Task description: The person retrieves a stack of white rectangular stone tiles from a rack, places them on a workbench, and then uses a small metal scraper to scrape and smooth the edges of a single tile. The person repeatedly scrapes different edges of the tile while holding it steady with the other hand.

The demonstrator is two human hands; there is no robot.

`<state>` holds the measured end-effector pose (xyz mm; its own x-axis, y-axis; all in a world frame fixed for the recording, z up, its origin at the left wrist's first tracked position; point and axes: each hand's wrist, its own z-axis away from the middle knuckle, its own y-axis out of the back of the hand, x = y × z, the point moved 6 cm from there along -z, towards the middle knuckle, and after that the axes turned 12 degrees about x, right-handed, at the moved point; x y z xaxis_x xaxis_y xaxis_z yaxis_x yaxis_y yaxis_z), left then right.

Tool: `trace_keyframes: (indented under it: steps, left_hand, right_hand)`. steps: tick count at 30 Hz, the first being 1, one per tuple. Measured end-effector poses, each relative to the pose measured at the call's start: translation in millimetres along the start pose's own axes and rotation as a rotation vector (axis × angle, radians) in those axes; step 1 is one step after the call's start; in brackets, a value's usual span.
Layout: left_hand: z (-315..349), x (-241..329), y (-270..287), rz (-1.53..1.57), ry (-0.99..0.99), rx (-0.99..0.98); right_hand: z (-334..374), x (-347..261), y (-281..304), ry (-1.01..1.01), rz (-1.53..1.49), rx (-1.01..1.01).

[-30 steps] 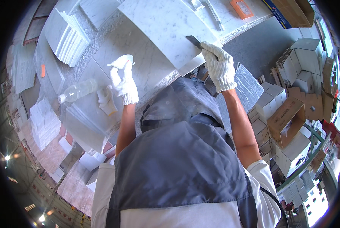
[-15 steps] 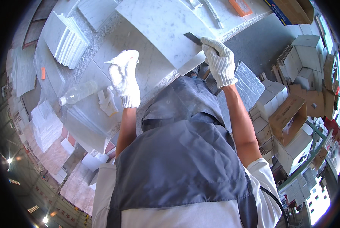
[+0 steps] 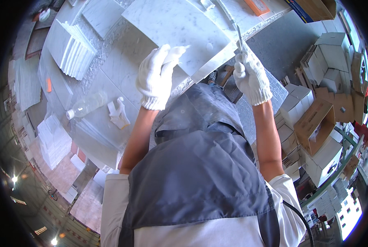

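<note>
Both hands wear white knitted gloves. My left hand (image 3: 155, 76) is closed around a small white bottle with a pointed tip (image 3: 185, 48); most of it is hidden by the fingers. It hovers over the near edge of a pale grey-veined marble slab (image 3: 171, 29). My right hand (image 3: 252, 76) grips a flat-bladed scraper (image 3: 239, 38), its blade seen nearly edge-on and pointing away from me, just off the slab's right corner. A small pale round spot (image 3: 209, 46) shows on the slab's surface.
Left on the bench lie a spare white glove (image 3: 118, 113), a clear plastic bottle (image 3: 87, 104) and a stack of marble tiles (image 3: 73, 49). An orange box (image 3: 257, 6) sits at the far edge. Cartons (image 3: 313, 125) and white boxes (image 3: 295, 99) stand at right.
My left hand has moved right and away from me, its pointed tip now turned right. My right hand has moved slightly right and nearer, turning the scraper from flat to nearly edge-on.
</note>
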<state>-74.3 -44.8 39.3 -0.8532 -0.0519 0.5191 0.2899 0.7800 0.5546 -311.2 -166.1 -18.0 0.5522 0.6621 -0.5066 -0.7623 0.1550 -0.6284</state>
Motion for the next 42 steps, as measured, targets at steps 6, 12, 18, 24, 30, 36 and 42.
trace_keyframes:
  steps: [6,12,18,24,30,36,42]
  left_hand:
    - [-5.0,4.8,-29.7,-0.139,-0.299,-0.142]
    - [0.3,-0.2,-39.3,-0.296,-0.273,-0.261]
    - [6.0,-11.3,-43.7,-0.343,-0.192,-0.158]
    - [4.3,5.2,-38.6,-0.451,-0.367,-0.119]
    - [-3.7,18.2,-32.6,-0.380,-0.349,-0.056]
    - [-1.6,11.6,-33.3,-0.333,-0.283,0.003]
    - [1.3,9.1,-33.4,-0.303,-0.291,0.058]
  right_hand:
    - [23.6,8.2,30.1,-0.148,-0.033,-0.030]
    - [28.5,7.6,39.8,-0.115,0.016,-0.026]
    - [25.9,0.8,44.5,-0.093,0.024,0.071]
    - [25.7,-2.0,46.6,-0.084,0.039,0.141]
    - [24.8,-4.1,43.5,-0.078,0.010,0.095]
    - [22.8,-1.2,47.2,-0.097,0.019,0.141]
    - [20.4,0.5,44.2,-0.097,-0.016,0.059]
